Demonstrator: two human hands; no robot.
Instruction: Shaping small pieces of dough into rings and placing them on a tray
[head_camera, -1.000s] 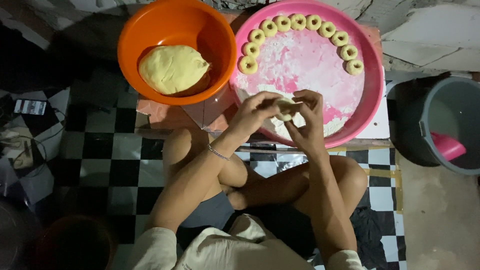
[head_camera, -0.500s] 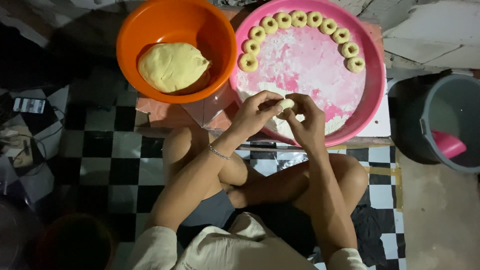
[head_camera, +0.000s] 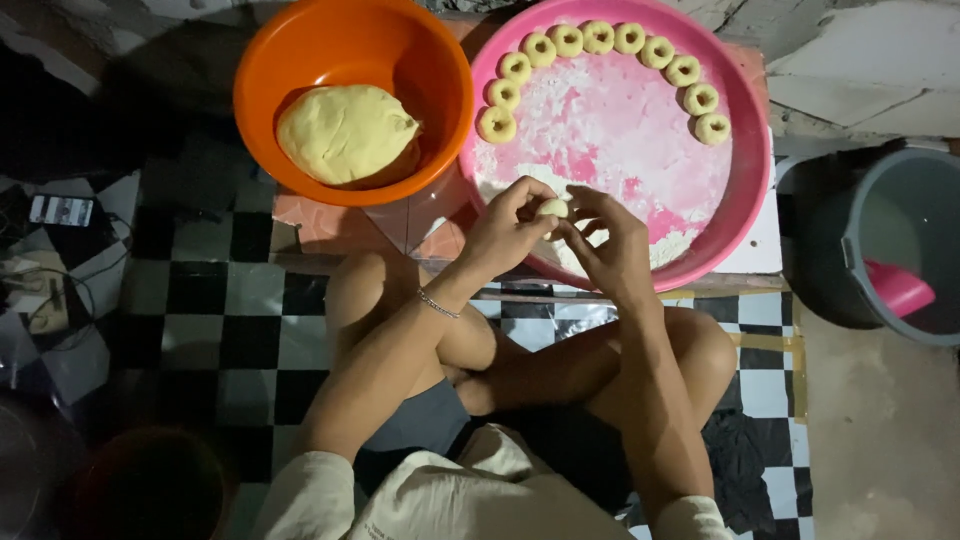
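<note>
A person sits cross-legged on the checkered floor (head_camera: 200, 310). Both hands meet over the near edge of the pink tray (head_camera: 752, 150). The left hand (head_camera: 508, 232) and the right hand (head_camera: 612, 240) pinch one small dough piece (head_camera: 553, 208) between their fingertips. The dough sits right between the two grips, touching both, so neither hand is nearer. It looks round, so I cannot tell a long side. Past the hands, at the far rim of the tray, dough rings (head_camera: 600, 38) sit in a curved row. To the left of the tray is an orange bowl (head_camera: 300, 60) with a big dough lump (head_camera: 345, 132) in it. A grey bucket (head_camera: 880, 250) stands off to the right.
</note>
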